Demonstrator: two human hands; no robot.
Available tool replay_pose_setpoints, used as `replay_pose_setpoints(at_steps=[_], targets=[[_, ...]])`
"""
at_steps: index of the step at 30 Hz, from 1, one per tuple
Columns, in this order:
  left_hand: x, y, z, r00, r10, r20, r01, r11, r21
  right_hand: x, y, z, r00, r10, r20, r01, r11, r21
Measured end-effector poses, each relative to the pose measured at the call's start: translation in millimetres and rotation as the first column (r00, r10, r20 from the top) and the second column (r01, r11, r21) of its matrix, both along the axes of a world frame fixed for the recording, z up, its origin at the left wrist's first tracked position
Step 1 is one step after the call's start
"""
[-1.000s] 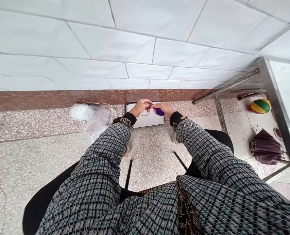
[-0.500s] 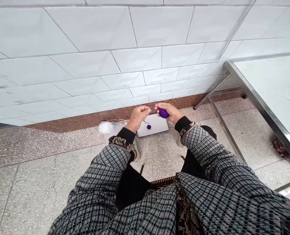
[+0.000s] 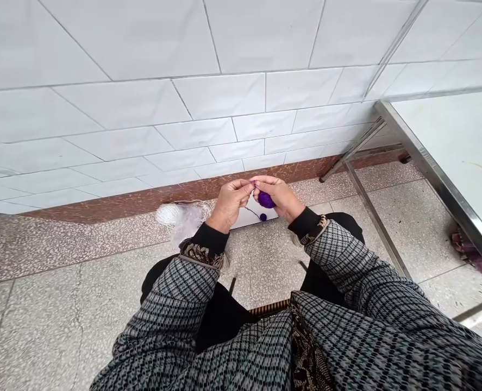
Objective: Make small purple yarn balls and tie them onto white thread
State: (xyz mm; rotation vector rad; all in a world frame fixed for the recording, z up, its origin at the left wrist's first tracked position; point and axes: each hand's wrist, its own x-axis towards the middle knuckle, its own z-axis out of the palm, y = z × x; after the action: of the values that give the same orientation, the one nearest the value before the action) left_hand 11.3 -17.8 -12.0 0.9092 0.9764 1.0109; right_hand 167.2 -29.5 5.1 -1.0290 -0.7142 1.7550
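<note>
Well, it was close fingertip work: the left hand [image 3: 230, 202] had thumb and fingers pinched together, seemingly on purple yarn, right up against the right hand [image 3: 280, 196]. There, the fingers curled round the large purple ball [image 3: 266, 200], tips drawn in at the pinch; exactly how they met, I couldn't tell. Below, a thin strand [image 3: 252, 211] ran towards the small purple ball [image 3: 263, 217] over the white board [image 3: 243, 219]. The next move, I judged, called for a light pinch and a slack strand.
</note>
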Motion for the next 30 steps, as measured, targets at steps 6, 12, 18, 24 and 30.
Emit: replay_pose_setpoints(at_steps=[6,12,18,24,30], targets=[[6,-5,3.7,1.0,-0.014,0.012,0.014,1.0,0.006,4,-2,3.9,0.999,0.037,-0.038,-0.038,0.999,-0.022],[9,-5,-0.8,0.991,0.101,-0.087,-0.094,0.992,0.09,0,1,1.2,1.0,0.001,-0.006,-0.001,0.999,-0.036],[5,0,-4.1,0.949,0.297,-0.107,-0.28,0.949,0.144,6,3,-1.0,0.985,0.139,0.102,-0.135,0.99,-0.042],[-1,2,-4.1,0.939,0.315,-0.14,-0.294,0.944,0.15,11,4,3.3,0.944,0.161,0.289,-0.185,0.981,0.058],[1,2,2.9,0.927,0.36,-0.105,-0.353,0.932,0.077,6,-1,3.4,0.935,0.247,0.256,-0.277,0.957,0.085]])
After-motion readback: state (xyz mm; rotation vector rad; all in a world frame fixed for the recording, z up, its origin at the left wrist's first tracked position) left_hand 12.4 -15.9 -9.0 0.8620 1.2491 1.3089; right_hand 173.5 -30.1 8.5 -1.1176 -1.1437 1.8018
